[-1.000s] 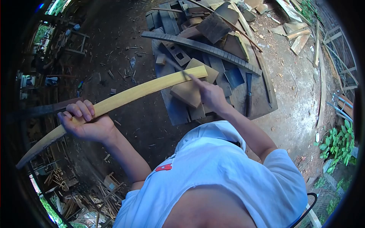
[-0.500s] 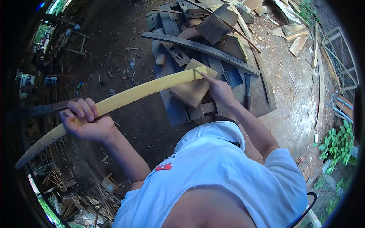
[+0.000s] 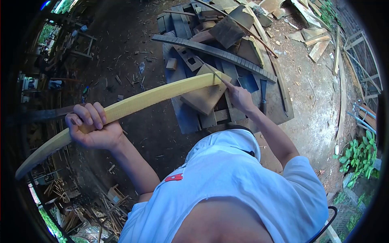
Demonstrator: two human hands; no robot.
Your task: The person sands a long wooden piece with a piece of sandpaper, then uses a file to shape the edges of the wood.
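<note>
Over a dirt yard: curved wooden strip (image 3: 154,95), held slanting above the ground. Left hand (image 3: 91,129): fingers wrapped firmly round its lower part. Right hand (image 3: 240,98): fingers pinched on a thin tool (image 3: 214,73), tip at the strip's upper end. Judged best with a steady left grip and short strokes. Board pile (image 3: 227,28) lies close beneath; open dirt (image 3: 121,52) to the left

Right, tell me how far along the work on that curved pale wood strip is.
Done: the curved strip is already cut to shape, its faces pale and clean. In hand: the left hand grips it near one end while the right hand holds a thin tool against the far end. Left: the stretch between shows no marks.
</note>
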